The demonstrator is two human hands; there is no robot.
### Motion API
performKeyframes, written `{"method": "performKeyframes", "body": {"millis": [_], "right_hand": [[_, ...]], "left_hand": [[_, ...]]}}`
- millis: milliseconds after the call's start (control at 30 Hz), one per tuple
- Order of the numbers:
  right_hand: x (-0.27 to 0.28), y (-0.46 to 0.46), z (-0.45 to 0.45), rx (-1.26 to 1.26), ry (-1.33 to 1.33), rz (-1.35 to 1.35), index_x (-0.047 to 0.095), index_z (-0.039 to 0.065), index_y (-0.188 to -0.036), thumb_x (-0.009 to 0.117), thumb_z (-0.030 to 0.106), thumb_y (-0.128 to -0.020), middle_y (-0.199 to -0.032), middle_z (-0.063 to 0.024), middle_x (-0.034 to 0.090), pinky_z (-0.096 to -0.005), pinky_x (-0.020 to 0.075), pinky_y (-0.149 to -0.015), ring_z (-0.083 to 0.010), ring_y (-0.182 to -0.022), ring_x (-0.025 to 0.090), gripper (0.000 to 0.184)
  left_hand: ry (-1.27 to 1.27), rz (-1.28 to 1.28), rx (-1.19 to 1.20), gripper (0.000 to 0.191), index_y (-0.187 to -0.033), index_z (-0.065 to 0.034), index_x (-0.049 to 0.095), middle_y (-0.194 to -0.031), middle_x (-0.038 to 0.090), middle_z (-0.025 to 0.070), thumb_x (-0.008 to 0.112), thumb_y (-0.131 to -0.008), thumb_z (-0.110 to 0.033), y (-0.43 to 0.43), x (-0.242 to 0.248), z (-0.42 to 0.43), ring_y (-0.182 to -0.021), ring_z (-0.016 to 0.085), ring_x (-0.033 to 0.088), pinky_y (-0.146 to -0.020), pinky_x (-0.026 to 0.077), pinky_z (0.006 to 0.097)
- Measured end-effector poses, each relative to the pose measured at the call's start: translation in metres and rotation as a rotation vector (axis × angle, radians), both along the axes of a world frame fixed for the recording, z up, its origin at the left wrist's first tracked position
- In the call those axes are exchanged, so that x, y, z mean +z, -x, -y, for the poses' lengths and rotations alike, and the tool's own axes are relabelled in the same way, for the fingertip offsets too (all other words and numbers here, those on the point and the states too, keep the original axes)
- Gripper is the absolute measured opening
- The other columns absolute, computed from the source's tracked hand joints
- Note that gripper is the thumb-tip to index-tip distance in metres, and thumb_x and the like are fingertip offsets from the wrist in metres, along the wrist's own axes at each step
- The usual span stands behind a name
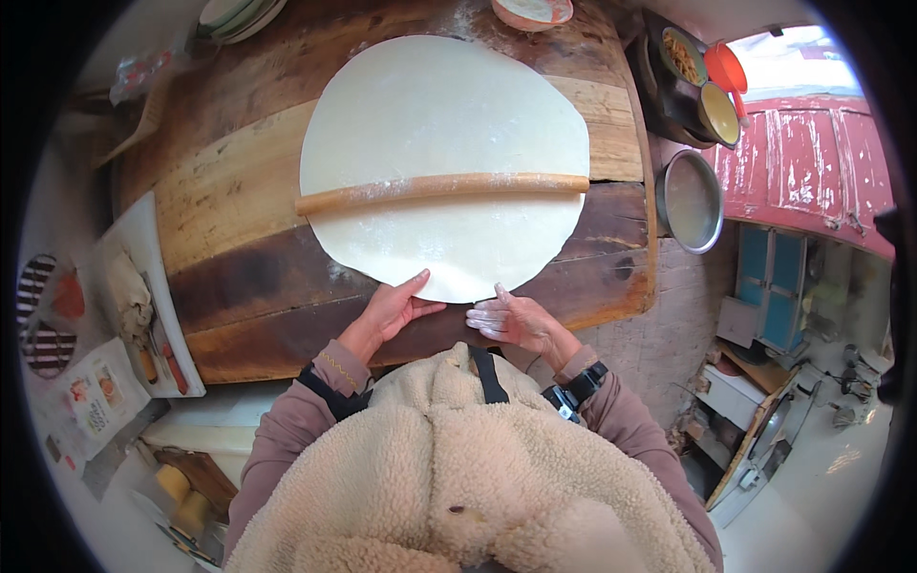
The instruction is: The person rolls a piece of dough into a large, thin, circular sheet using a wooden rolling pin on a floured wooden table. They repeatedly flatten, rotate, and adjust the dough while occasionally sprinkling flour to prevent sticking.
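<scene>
A large, thin round dough sheet [444,114] lies on the wooden board, dusted with flour in patches. Across it rests a long wooden rolling pin [444,186], touched by neither hand. My left hand [387,311] holds the near edge of the sheet, thumb on top and fingers below, and the dough ripples slightly there. At the same edge, to the right, my right hand [521,322] has floury fingers spread apart from the thumb. Its thumb tip meets or nearly meets the dough; the fingers show just outside the edge.
The wooden board [229,165] has a raised right edge. A flour bowl [534,11] and stacked bowls [240,14] stand at the far side. A metal basin [691,200] and a bowl of food [680,57] sit right. Left, a white cutting board [161,301] carries a cloth and handled tools.
</scene>
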State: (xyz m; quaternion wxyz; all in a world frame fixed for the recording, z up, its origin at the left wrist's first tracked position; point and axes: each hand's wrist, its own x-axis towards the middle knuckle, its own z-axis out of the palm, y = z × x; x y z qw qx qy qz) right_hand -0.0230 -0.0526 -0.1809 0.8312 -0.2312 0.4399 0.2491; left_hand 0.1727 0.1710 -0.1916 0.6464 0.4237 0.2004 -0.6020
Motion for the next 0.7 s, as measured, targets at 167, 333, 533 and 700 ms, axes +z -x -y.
{"method": "performKeyframes", "body": {"millis": [167, 333, 533, 700], "right_hand": [[0.008, -0.067, 0.010, -0.416, -0.089, -0.029, 0.057, 0.001, -0.136, 0.062, 0.034, -0.108, -0.124, -0.0153, 0.068, -0.0402, 0.0632, -0.091, -0.0256, -0.111, 0.070, 0.043], [0.036, -0.174, 0.069, 0.089, 1.333, 0.587, 0.066, 0.002, -0.125, 0.072, 0.038, -0.099, -0.127, -0.0145, 0.067, -0.0392, 0.0544, -0.097, -0.0260, -0.114, 0.066, 0.045], [0.032, -0.166, 0.068, 0.894, 1.942, 0.560, 0.053, 0.007, -0.146, 0.088, 0.030, -0.076, -0.142, -0.0154, 0.059, -0.0482, 0.0398, -0.115, -0.0353, -0.133, 0.053, 0.081], [0.016, -0.107, 0.033, 0.601, 2.011, 0.892, 0.060, 0.005, -0.137, 0.082, 0.020, -0.078, -0.135, -0.0167, 0.060, -0.0464, 0.0448, -0.108, -0.0361, -0.127, 0.055, 0.064]], "left_hand": [[-0.047, 0.046, -0.251, 0.042, -0.142, 0.0039, 0.049, -0.134, 0.064, 0.0233, 0.059, -0.109, -0.020, -0.059, 0.047, 0.038, -0.118, 0.037, 0.070, -0.093, 0.066, 0.0466], [0.221, 0.696, 0.162, 0.035, -0.126, 0.0015, 0.066, -0.125, 0.072, 0.0138, 0.051, -0.114, -0.028, -0.141, 0.064, 0.133, -0.110, 0.025, 0.072, -0.098, 0.060, 0.0434], [-0.461, 2.140, -0.486, 0.022, -0.098, -0.0025, 0.065, -0.091, 0.065, 0.0159, 0.060, -0.105, -0.022, -0.126, 0.017, 0.114, -0.087, 0.039, 0.062, -0.081, 0.048, 0.0515], [-0.414, 2.258, -0.592, 0.038, -0.127, 0.0003, 0.066, -0.130, 0.067, 0.0211, 0.069, -0.098, -0.024, -0.078, 0.013, 0.066, -0.124, 0.042, 0.060, -0.106, 0.046, 0.0523]]}}
